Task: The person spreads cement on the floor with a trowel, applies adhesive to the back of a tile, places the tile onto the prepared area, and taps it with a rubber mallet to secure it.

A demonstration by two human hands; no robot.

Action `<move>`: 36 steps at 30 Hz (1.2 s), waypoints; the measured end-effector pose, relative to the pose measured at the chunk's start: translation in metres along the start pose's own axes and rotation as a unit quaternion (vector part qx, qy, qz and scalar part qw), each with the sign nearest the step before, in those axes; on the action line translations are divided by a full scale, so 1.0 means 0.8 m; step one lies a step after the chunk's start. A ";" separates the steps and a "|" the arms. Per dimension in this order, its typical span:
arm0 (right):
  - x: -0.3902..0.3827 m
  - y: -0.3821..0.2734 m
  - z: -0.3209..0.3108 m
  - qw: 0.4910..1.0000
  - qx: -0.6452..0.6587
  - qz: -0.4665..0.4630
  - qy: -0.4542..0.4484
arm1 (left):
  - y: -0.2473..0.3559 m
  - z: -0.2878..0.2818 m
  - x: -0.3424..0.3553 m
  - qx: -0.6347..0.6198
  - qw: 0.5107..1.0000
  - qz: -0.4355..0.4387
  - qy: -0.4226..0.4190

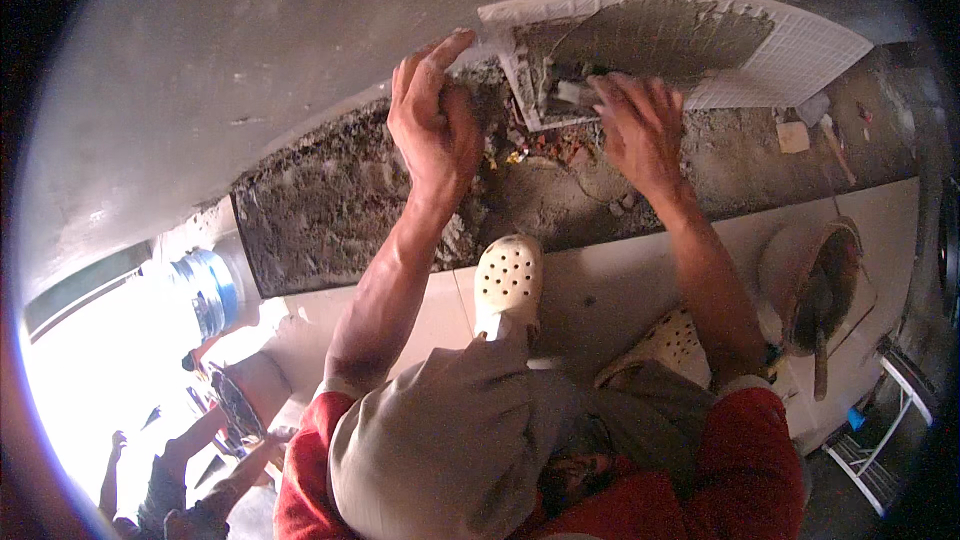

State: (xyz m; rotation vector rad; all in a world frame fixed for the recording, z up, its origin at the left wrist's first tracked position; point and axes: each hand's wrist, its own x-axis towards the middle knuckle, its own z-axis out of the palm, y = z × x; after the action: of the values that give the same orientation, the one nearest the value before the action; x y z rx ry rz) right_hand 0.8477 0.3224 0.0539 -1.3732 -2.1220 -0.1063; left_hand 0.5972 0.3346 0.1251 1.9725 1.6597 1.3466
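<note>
A large white tile (830, 48) with a gridded back leans by the wall, wet grey mortar (660, 35) spread over much of it. My right hand (640, 130) is at its lower left part, fingers curled at a small pale grey, block-like piece (575, 92) smeared with mortar; its exact kind is unclear. Beside the tile's left edge, my left hand (435, 120) is raised with fingers stretched toward the wall, holding nothing visible.
A strip of rough dirt (340, 195) with rubble runs along the wall (250, 50). A bucket (840, 280) with a stick-like handle stands at the right, near a metal ladder (885, 430). A hammer-like tool (838, 150) lies farther back. Left are a blue water bottle (205, 292) and another person's arm (235, 470).
</note>
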 end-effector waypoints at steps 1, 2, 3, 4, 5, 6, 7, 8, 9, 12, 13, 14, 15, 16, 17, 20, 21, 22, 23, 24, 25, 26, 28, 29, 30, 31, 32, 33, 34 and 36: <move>0.003 -0.001 -0.004 1.000 0.001 -0.017 0.018 | -0.001 -0.001 -0.002 0.007 1.000 -0.003 -0.001; 0.007 -0.002 -0.007 1.000 -0.005 -0.002 0.012 | -0.002 -0.001 -0.003 0.004 1.000 -0.006 -0.004; 0.014 -0.001 -0.007 1.000 -0.008 -0.002 0.026 | -0.003 -0.001 -0.004 0.006 1.000 -0.007 -0.007; 0.020 -0.001 -0.006 0.999 -0.016 0.009 0.026 | -0.003 0.000 -0.004 0.012 1.000 -0.003 -0.006; 0.025 -0.002 -0.001 1.000 -0.018 0.010 0.015 | -0.002 0.002 -0.004 -0.001 1.000 -0.007 -0.010; 0.026 -0.004 0.003 0.999 -0.032 -0.038 0.021 | -0.001 0.003 -0.003 -0.009 1.000 -0.009 -0.012; 0.024 -0.007 0.011 0.998 -0.043 -0.054 0.000 | 0.000 0.005 -0.003 -0.016 1.000 -0.011 -0.015; 0.017 -0.011 0.019 0.995 -0.060 -0.080 -0.026 | 0.000 0.006 -0.002 -0.021 1.000 -0.007 -0.012; 0.005 -0.016 0.026 0.994 -0.056 -0.085 -0.046 | 0.000 0.005 -0.001 -0.024 1.000 -0.003 -0.009; -0.042 -0.018 0.046 0.994 0.027 0.016 -0.105 | -0.003 0.001 -0.002 -0.008 1.000 0.004 -0.002; -0.062 -0.013 0.048 0.991 0.078 0.052 -0.097 | -0.005 -0.002 -0.004 0.007 1.000 0.004 0.000; -0.080 -0.012 0.054 0.970 0.165 0.152 -0.091 | -0.007 -0.004 -0.006 0.000 1.000 -0.001 -0.002; -0.095 -0.011 0.062 0.935 0.259 0.237 -0.052 | -0.010 -0.004 -0.006 -0.003 1.000 -0.002 0.002; -0.108 -0.013 0.072 0.882 0.343 0.322 -0.009 | -0.013 -0.004 -0.006 0.003 1.000 -0.004 0.002; -0.119 -0.020 0.086 0.796 0.449 0.406 0.018 | -0.015 -0.003 -0.007 -0.010 1.000 0.002 0.005; -0.141 -0.044 0.123 0.761 0.497 0.417 0.016 | -0.017 0.003 -0.008 -0.026 1.000 0.016 0.005; -0.145 -0.054 0.134 0.673 0.554 0.488 0.043 | -0.017 0.004 -0.008 -0.031 0.999 0.018 0.002; -0.146 -0.064 0.142 0.586 0.636 0.495 0.079 | -0.017 0.005 -0.009 -0.032 0.999 0.020 0.000; -0.145 -0.074 0.148 0.473 0.699 0.522 0.122 | -0.017 0.006 -0.010 -0.033 0.999 0.013 -0.008; -0.142 -0.083 0.152 0.354 0.761 0.518 0.164 | -0.018 0.006 -0.010 -0.031 0.999 0.006 -0.013; -0.138 -0.090 0.154 0.324 0.742 0.556 0.185 | -0.018 0.006 -0.010 -0.028 0.999 0.000 -0.018; -0.132 -0.095 0.155 0.304 0.723 0.588 0.199 | -0.020 0.006 -0.010 -0.028 0.999 0.005 -0.018; -0.118 -0.099 0.154 0.278 0.714 0.606 0.215 | -0.023 0.004 -0.010 -0.028 0.999 0.012 -0.019; -0.111 -0.100 0.153 0.264 0.712 0.611 0.223 | -0.025 0.003 -0.010 -0.033 0.999 0.008 -0.019; -0.104 -0.099 0.152 0.251 0.707 0.619 0.231 | -0.025 0.002 -0.011 -0.036 0.999 0.002 -0.019; -0.098 -0.098 0.151 0.228 0.697 0.635 0.243 | -0.026 0.002 -0.012 -0.040 0.999 -0.004 -0.020; -0.091 -0.096 0.150 0.225 0.699 0.633 0.243 | -0.026 0.002 -0.012 -0.039 0.999 -0.013 -0.021; -0.085 -0.095 0.149 0.212 0.696 0.640 0.248 | -0.026 0.002 -0.014 -0.039 0.999 -0.022 -0.023; -0.079 -0.094 0.147 0.206 0.698 0.638 0.254 | -0.025 0.002 -0.015 -0.039 0.999 -0.028 -0.025; -0.068 -0.096 0.137 0.210 0.684 0.649 0.257 | -0.026 0.003 -0.016 -0.019 0.999 -0.021 -0.025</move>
State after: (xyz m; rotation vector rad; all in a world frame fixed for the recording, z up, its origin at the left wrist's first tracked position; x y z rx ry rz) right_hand 0.7495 0.2847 -0.0453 -0.9354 0.4954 1.3666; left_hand 0.5864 0.3308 0.1035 1.9222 1.6318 1.2945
